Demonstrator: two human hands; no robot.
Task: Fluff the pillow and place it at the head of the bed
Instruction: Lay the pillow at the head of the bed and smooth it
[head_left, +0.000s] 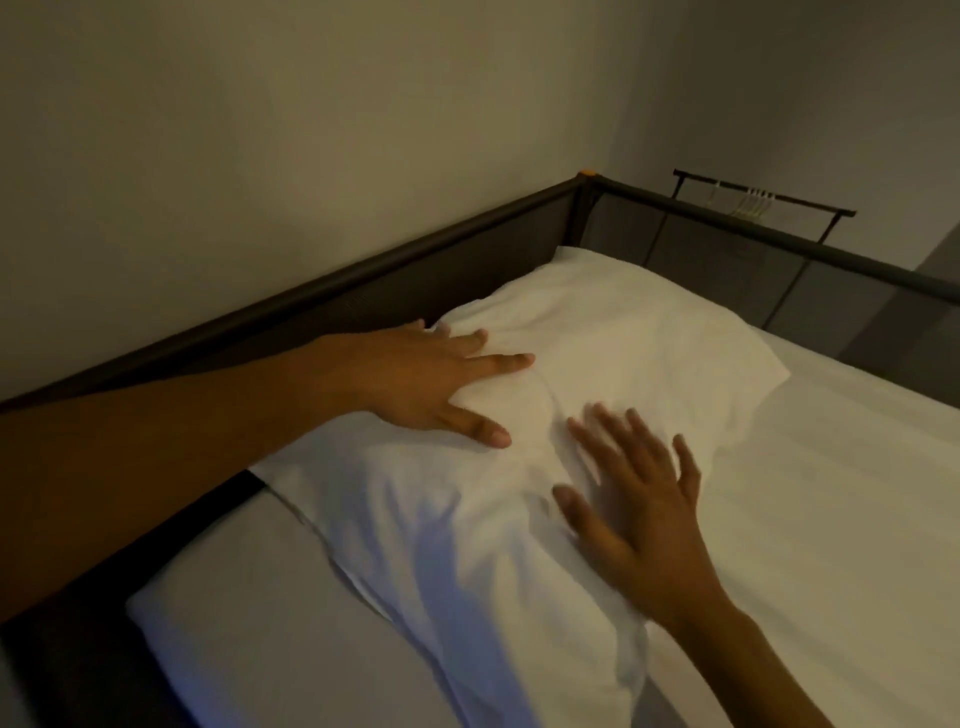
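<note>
A white pillow (597, 343) lies on the white mattress (831, 519), along the dark rail by the wall, reaching toward the far corner of the bed. My left hand (415, 379) lies flat on the pillow's wall-side part, fingers spread and pressing into the fabric. My right hand (639, 493) rests palm down on the pillow's middle, fingers apart and slightly blurred. Neither hand grips the fabric. The pillow's surface is creased and dented between the two hands.
A dark metal bed frame (332, 283) with mesh panels runs along the beige wall and turns at a corner (587, 179) with an orange cap. Behind the far rail (779, 239) stands a black clothes rack (763, 200) with white hangers.
</note>
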